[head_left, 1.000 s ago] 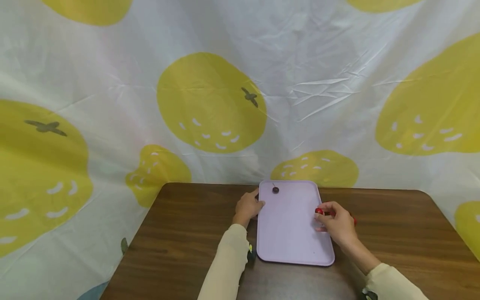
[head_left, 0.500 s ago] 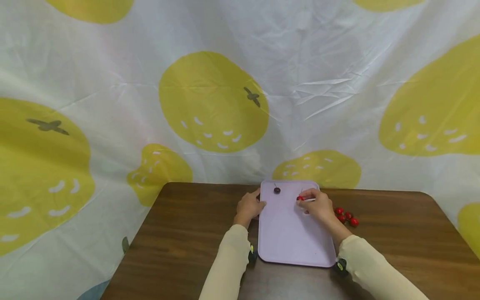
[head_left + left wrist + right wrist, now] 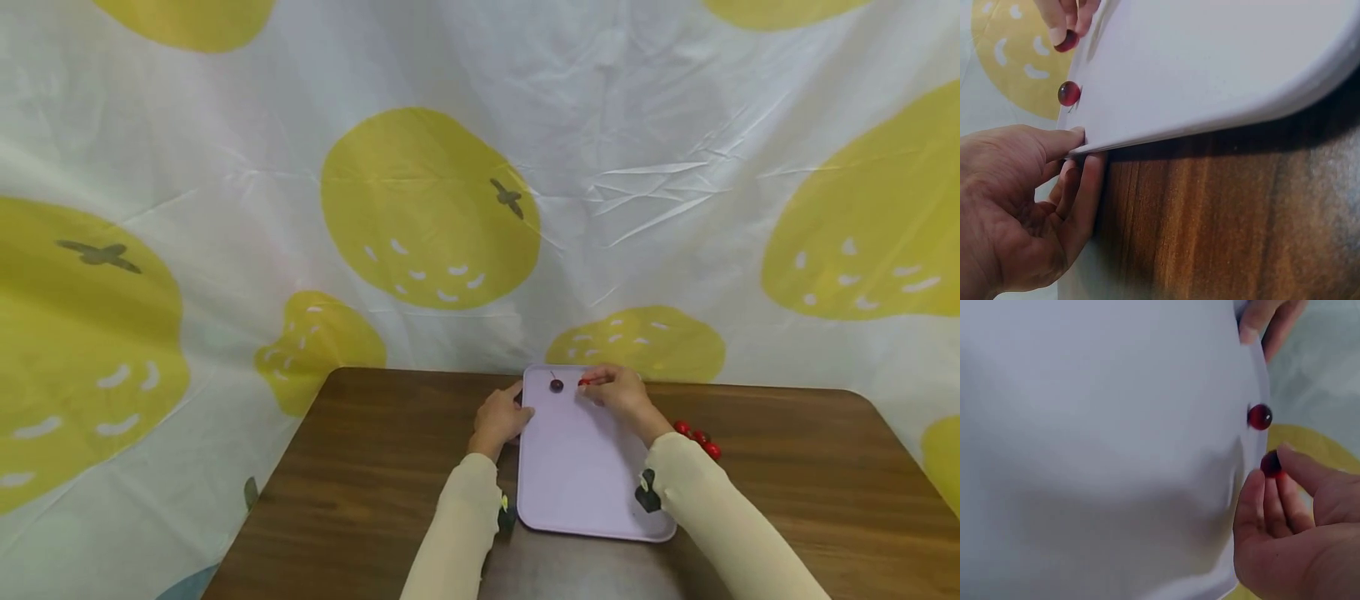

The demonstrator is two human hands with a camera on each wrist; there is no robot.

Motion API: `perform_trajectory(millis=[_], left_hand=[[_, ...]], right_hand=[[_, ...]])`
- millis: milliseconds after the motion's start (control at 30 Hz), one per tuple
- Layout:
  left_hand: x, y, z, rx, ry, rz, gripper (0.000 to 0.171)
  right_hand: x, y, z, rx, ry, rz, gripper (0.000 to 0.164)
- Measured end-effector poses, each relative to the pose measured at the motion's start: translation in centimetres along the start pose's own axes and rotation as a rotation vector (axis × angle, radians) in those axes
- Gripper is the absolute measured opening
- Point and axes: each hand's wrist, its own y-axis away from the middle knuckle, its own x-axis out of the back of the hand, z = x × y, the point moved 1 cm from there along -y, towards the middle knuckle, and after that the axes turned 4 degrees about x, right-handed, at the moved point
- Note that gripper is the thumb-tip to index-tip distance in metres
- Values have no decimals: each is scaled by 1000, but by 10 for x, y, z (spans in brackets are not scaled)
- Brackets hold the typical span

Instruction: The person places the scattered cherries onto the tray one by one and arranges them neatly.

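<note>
A lilac tray (image 3: pixel 577 467) lies on the wooden table. My left hand (image 3: pixel 498 417) grips its left rim near the far end, thumb on top and fingers beneath, as the left wrist view shows. Over the tray's far end, my right hand (image 3: pixel 618 396) pinches a red cherry (image 3: pixel 1271 464) between thumb and fingertips. A dark red cherry (image 3: pixel 556 386) with a thin stem sits on the tray near the far left corner, just left of the pinched one. In the left wrist view both the resting cherry (image 3: pixel 1069 94) and the fingertips holding the other appear close together.
Several red cherries (image 3: pixel 701 437) lie on the table (image 3: pixel 787 467) right of the tray, partly hidden by my right forearm. A white curtain (image 3: pixel 645 208) with yellow fruit prints hangs behind the table's far edge.
My right hand has carried the red cherry from the tray's right rim to its far end, beside the dark cherry. The left hand keeps its grip on the tray.
</note>
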Motion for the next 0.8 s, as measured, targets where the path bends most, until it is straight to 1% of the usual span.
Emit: perform_trajectory(millis=[100, 333, 600, 800], left_hand=[[0, 0, 0, 10, -2, 1, 60], [0, -1, 0, -4, -34, 18, 60], [-1, -3, -1, -7, -29, 8, 59], [-1, -2, -2, -5, -35, 14, 60]], right_hand=[[-1, -4, 2, -1, 11, -21, 31], [-6, -12, 0, -2, 60, -58, 33], [-11, -13, -4, 20, 159, -4, 29], [-15, -18, 1, 36, 255, 25, 24]])
